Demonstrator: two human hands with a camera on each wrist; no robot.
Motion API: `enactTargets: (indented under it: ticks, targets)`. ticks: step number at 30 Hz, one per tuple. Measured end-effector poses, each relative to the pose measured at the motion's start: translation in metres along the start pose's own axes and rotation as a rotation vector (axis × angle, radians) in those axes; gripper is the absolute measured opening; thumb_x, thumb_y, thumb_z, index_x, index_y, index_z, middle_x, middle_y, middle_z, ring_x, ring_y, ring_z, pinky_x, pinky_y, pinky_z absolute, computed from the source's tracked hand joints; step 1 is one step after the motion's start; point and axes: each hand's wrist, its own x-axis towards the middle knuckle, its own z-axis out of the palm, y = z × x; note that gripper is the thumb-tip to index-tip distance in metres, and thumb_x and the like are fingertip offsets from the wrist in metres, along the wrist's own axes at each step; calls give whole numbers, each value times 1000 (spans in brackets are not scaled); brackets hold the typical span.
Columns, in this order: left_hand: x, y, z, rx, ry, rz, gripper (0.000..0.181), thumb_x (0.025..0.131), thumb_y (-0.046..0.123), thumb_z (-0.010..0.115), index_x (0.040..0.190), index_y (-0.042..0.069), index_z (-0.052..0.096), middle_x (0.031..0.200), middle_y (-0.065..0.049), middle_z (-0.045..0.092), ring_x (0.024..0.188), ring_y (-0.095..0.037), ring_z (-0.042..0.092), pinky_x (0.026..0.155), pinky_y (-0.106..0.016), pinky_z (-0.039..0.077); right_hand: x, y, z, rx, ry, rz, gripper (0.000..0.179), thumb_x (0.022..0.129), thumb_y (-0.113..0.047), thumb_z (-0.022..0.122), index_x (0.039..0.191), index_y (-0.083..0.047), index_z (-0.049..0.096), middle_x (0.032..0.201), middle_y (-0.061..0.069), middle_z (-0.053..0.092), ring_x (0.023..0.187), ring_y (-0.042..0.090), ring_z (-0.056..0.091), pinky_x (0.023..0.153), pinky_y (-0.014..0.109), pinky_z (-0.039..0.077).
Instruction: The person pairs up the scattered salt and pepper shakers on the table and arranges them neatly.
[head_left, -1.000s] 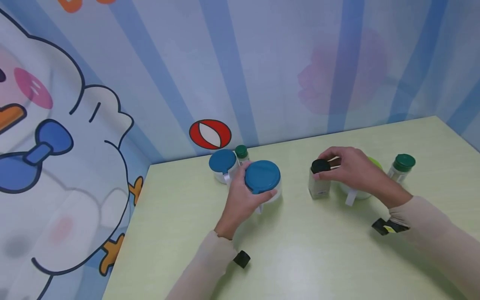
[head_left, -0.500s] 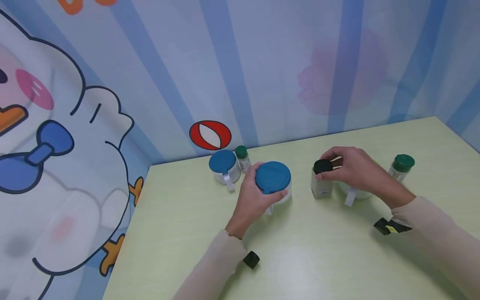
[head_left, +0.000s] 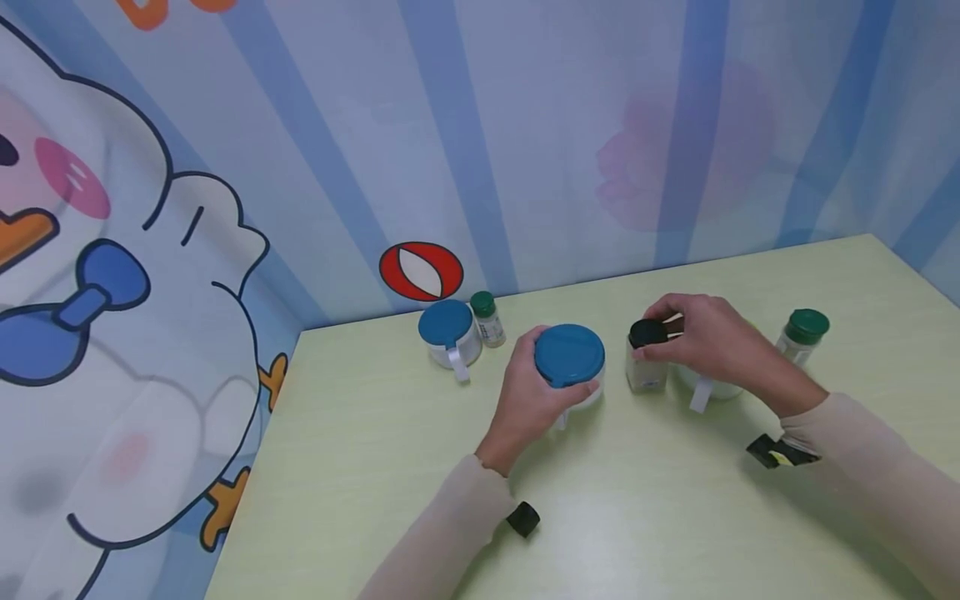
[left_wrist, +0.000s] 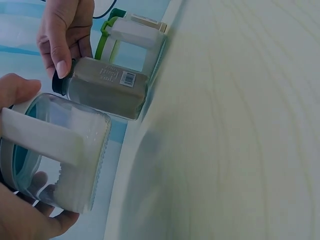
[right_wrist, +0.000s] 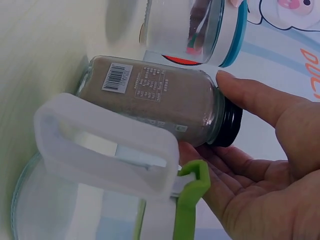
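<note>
My left hand [head_left: 528, 404] grips a clear jar with a blue lid [head_left: 570, 356] and a white handle, thumb and fingers spread round its upper part. In the left wrist view this jar's base looks slightly off the table. My right hand [head_left: 708, 342] pinches a spice bottle [head_left: 647, 368] by its black cap, and the bottle stands upright. Grey-brown powder and a barcode label on the spice bottle [right_wrist: 150, 92] show in the right wrist view. Only a small gap parts the two containers. Behind my right hand sits a green-lidded jar with a white handle [right_wrist: 107, 145], partly hidden.
A second blue-lidded jar [head_left: 448, 333] stands near the wall at the left, beside a small green-capped shaker [head_left: 489, 321]. Another green-capped shaker [head_left: 802, 333] is right of my right hand. All stand on a pale table [head_left: 360, 467] against a printed wall.
My left hand has carried the blue-lidded jar rightward, uncovering the small shaker behind. The black-capped spice bottle has shifted slightly right with my right hand still on its cap.
</note>
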Motion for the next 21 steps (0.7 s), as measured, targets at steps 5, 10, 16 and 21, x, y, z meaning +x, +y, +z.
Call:
enactTargets:
  ticks: [5,10,16,21]
  targets:
    - [3,-1,7,5,2,-4,94,79,36,87,154,16,34,151,-5,45,136,-30,48,106,-53,47,0,0,1,-22,-8,-1,56,85,-39,82,125,-4,64,125,23,66,106,34,67,85,48,57]
    - [5,0,14,11,-4,-7,93,79,36,88,153,16,35,149,-4,47,135,-29,49,107,-51,47,0,-2,2,-43,-3,-10,52,86,-35,81,123,-3,64,125,22,65,104,33,67,84,47,57]
    - [8,-1,20,17,-7,-2,92,78,36,88,152,16,36,148,-5,47,133,-28,51,107,-50,47,-1,-5,3,-74,15,-14,50,85,-31,82,121,-1,64,122,24,66,102,34,68,81,46,58]
    - [12,-3,26,30,-3,-4,92,78,36,88,151,15,36,147,-5,47,132,-27,51,106,-49,48,-3,-7,2,-72,-4,-38,52,87,-24,82,127,2,61,124,26,66,110,41,67,86,50,58]
